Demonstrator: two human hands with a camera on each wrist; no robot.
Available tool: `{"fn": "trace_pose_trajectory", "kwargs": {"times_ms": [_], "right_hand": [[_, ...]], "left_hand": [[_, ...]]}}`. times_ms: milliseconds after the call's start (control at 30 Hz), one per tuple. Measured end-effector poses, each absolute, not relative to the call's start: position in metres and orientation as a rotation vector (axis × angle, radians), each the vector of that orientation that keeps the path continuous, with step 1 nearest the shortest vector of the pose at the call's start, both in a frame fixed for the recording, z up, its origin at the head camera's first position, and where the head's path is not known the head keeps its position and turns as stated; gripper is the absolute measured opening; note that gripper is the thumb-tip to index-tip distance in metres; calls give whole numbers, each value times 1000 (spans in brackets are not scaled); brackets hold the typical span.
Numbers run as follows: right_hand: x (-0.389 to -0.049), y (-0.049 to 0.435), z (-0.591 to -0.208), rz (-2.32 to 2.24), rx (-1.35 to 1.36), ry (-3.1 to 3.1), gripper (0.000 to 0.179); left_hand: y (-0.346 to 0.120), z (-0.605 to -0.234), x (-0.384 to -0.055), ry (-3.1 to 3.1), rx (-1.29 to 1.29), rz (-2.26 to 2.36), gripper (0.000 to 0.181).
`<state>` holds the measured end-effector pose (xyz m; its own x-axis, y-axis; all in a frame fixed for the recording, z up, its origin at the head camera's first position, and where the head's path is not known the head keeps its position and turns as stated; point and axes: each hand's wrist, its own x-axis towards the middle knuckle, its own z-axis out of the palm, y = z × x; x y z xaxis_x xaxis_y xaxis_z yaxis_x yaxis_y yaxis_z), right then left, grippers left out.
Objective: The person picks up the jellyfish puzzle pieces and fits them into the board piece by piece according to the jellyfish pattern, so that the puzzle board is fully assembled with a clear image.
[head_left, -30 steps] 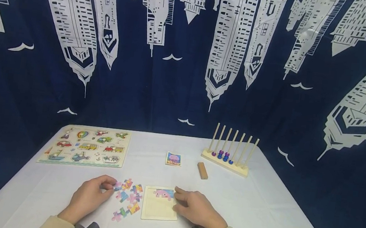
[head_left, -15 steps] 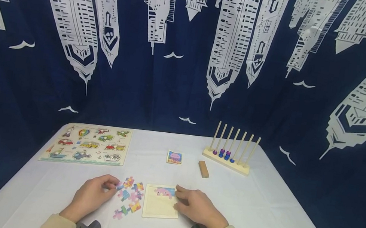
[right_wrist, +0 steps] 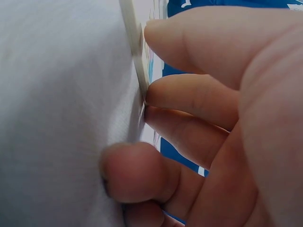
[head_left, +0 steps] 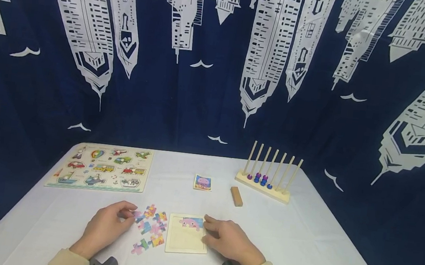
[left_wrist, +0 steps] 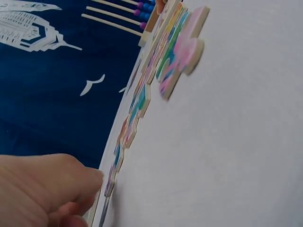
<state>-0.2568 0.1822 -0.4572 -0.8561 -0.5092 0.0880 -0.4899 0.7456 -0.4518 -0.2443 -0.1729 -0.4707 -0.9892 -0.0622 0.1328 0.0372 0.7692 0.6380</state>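
Note:
In the head view, my left hand (head_left: 109,221) is at the left side of a cluster of colourful jigsaw pieces (head_left: 156,228). Its fingertips are right at a pink-purple piece (head_left: 136,214), thumb and index finger apart. The left wrist view shows a fingertip (left_wrist: 97,179) close to the row of pieces, and a pink piece (left_wrist: 182,54) lies nearer the camera. My right hand (head_left: 232,242) rests on the right edge of a square wooden puzzle tray (head_left: 185,245), fingertips (right_wrist: 156,92) against its rim. A pink, blue-backed section (head_left: 192,223) sits in the tray's upper right.
A wooden peg board (head_left: 104,168) with vehicle pictures lies back left. Behind the tray are a small picture card (head_left: 203,183) and a wooden block (head_left: 236,196). At back right stands a bead rack (head_left: 263,188) with upright rods. A dark blue curtain (head_left: 200,105) hangs behind the table.
My left hand has shifted slightly at the pieces' left side, right and then back left. The right hand stays on the tray's edge. The view has tilted a little.

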Motion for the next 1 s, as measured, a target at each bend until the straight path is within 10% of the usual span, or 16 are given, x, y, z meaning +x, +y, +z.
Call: {"fn": "trace_pose_trajectory", "kwargs": {"times_ms": [1000], "right_hand": [[-256,182,-457,-714,-810,2895,43]], "left_hand": [[-172,-477,-245,-2804,-85,-844,39]]}}
